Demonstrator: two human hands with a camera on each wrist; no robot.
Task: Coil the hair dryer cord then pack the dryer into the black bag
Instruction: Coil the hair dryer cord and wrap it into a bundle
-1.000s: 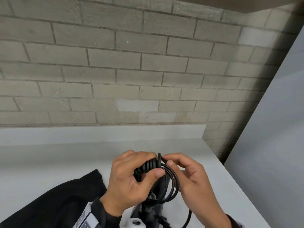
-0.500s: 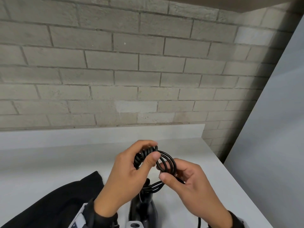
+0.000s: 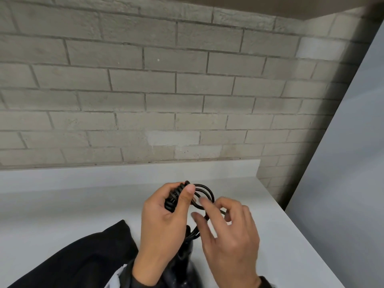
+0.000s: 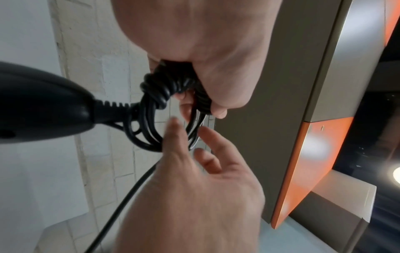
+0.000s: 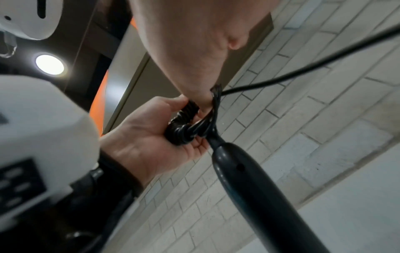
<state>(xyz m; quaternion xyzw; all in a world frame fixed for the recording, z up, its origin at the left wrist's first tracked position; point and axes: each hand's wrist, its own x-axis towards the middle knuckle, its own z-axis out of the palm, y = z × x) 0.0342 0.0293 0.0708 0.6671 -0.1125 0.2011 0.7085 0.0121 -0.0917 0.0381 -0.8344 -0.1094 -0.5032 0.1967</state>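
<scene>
My left grip (image 3: 166,215) clenches the coiled cord (image 3: 204,194); my right grip (image 3: 226,235), fingers loose, touches its loops; black bag (image 3: 83,256) at the table's (image 3: 62,204) near edge

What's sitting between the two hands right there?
Loops of the black cord, seen from the head camera: the left hand grips the wound bundle, and the right hand has its fingers at the loops' far side.

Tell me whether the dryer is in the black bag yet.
Out. The dryer hangs from its coiled cord, gripped by the left hand; the black bag lies beside it.
</scene>
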